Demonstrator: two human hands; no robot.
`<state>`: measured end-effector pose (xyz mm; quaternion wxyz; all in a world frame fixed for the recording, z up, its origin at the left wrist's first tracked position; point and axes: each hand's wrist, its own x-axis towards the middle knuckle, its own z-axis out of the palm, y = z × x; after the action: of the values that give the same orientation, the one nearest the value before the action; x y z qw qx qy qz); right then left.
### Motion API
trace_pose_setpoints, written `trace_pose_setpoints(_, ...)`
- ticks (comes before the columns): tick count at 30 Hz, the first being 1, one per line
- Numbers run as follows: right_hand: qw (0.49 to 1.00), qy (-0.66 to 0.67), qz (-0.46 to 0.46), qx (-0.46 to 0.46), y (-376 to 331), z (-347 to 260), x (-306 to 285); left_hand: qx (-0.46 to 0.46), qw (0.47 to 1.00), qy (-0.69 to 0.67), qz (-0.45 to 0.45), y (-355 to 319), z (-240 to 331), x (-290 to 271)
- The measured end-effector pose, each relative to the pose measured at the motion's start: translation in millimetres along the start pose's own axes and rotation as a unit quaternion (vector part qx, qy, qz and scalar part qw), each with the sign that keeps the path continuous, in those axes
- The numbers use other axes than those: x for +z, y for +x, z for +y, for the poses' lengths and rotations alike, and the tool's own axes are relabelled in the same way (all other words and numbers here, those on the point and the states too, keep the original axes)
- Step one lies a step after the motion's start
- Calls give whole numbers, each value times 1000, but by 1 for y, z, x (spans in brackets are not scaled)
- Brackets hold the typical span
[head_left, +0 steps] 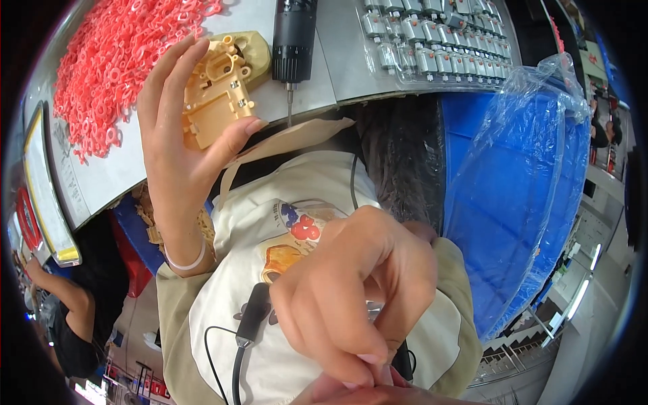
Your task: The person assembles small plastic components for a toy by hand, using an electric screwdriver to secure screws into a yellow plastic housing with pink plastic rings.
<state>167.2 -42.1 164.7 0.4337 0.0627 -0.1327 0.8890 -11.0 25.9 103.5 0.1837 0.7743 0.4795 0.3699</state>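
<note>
My left hand (pixel 177 131) reaches over the table edge with fingers and thumb spanning a pale yellow plastic housing (pixel 214 108), gripping it by its sides. Pegs, small metal contacts and a rectangular recess show on the housing. Under its far end lies a dull yellow block (pixel 253 57). My right hand (pixel 361 290) is raised close to the camera, well away from the table, its fingertips pinched together at the lower edge of the view. What the pinch holds, if anything, is hidden; a small shiny bit shows between the fingers.
A black electric screwdriver (pixel 294 40) hangs bit down beside the housing. Pink plastic rings (pixel 128 67) are heaped at far left. A clear tray of small motors (pixel 439 47) lies at far right. Blue bin with plastic film (pixel 506 189) stands right. Another person's arm (pixel 64 290) shows at left.
</note>
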Motion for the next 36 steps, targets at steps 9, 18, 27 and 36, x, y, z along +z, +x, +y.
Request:
trace_pose_setpoints(9, 998, -16, -60, 10, 18, -2, -9, -14, 1000, 2, 6, 2, -2, 2)
trace_pose_setpoints(18, 968, -228, 17, -100, 3, -28, -18, -18, 1000, 16, -10, 4, 0, -2)
trace_pose_setpoints(27, 328, -806, 376, -319, 2, -147, -47, 3, 997, -27, -74, 8, -8, -8)
trace_pose_setpoints(36, 39, -885, 451, -113, 15, -176, -70, -17, 995, 1, -102, 15, -9, -17)
